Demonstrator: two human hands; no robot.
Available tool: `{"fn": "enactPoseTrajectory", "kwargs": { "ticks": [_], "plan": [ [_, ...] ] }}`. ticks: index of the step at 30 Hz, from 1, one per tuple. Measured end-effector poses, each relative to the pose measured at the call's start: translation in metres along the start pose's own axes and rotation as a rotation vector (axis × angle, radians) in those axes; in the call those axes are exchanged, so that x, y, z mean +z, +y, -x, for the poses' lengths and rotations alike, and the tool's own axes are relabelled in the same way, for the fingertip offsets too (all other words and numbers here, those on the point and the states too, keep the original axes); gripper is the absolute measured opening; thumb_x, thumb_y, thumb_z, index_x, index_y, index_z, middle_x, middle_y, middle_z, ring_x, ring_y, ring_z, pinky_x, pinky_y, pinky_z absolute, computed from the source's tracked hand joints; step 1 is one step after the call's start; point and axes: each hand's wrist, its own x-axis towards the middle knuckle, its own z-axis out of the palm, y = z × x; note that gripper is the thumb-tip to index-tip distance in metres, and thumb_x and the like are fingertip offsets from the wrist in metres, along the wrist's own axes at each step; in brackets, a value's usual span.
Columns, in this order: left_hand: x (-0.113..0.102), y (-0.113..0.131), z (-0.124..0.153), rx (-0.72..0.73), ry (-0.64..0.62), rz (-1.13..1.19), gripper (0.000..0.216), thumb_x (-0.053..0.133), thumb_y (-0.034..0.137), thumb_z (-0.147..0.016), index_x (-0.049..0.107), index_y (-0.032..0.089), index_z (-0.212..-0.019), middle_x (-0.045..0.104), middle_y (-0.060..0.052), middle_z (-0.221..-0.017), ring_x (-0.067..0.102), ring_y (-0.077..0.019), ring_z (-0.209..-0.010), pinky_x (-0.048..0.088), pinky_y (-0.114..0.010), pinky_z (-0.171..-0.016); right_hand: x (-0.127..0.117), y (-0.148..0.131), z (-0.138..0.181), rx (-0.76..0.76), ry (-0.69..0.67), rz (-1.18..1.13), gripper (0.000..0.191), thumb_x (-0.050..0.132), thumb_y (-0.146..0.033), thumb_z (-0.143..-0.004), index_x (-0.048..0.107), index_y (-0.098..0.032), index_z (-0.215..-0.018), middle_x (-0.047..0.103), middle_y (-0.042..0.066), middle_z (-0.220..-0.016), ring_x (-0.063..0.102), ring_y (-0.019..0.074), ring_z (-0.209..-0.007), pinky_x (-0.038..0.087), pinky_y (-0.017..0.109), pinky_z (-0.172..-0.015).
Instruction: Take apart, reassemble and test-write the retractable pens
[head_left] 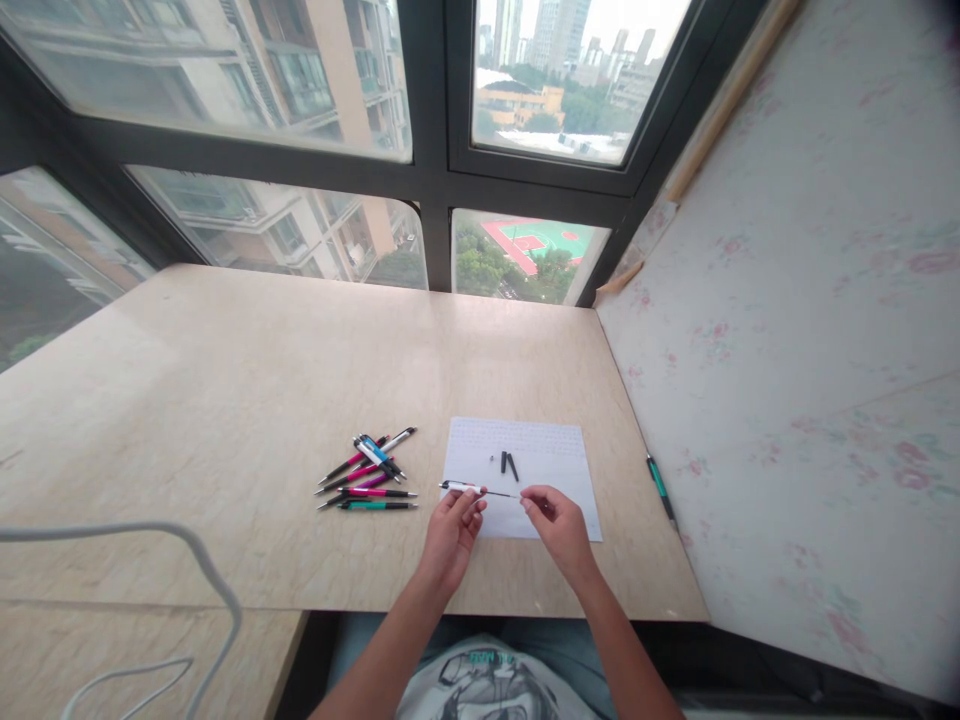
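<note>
Between the fingers of my left hand (451, 535) lies a white pen barrel (463, 487) with a black clip end pointing left. A thin dark refill (501, 494) sticks out of the barrel's right end. My right hand (556, 525) pinches the refill's far tip near its spring end, though the spring itself is too small to make out. Both hands are over a sheet of paper (465, 450) with handwritten lines. On the paper, just beyond the hands, lie a black grip sleeve (504, 462), a black tapered pen part (513, 467) and a tiny metallic piece (492, 458).
A pile of several pens (367, 470) in pink, blue, white and green sits left of the paper. One green pen (660, 488) lies by the papered wall (787, 400) at right. A grey cable (202, 560) loops at lower left. Windows border the stone counter (300, 360).
</note>
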Motion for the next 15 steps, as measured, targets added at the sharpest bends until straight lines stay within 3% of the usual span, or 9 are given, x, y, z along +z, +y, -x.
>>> {"fn": "enactPoseTrajectory", "kwargs": {
  "ticks": [11,15],
  "plan": [
    [0.002,-0.010,0.007,-0.062,-0.051,-0.021,0.018,0.078,0.017,-0.074,0.065,0.013,-0.087,0.070,-0.005,-0.086,0.067,-0.0098,-0.069,0.052,-0.015,-0.057,0.013,-0.004,0.001,-0.049,-0.025,0.024,0.024,0.059,-0.038,-0.084,0.071,-0.018,-0.087,0.073,0.010,-0.089,0.068,0.0228,-0.080,0.055,0.033,-0.071],
    [0.001,-0.009,0.007,-0.065,-0.045,-0.004,0.012,0.074,0.012,-0.077,0.065,0.013,-0.085,0.071,-0.006,-0.086,0.066,-0.0093,-0.067,0.053,-0.015,-0.056,0.015,0.002,0.000,-0.064,-0.058,0.032,0.026,0.062,-0.032,-0.081,0.069,-0.018,-0.101,0.073,0.009,-0.090,0.069,0.0220,-0.080,0.056,0.032,-0.069]
  ]
}}
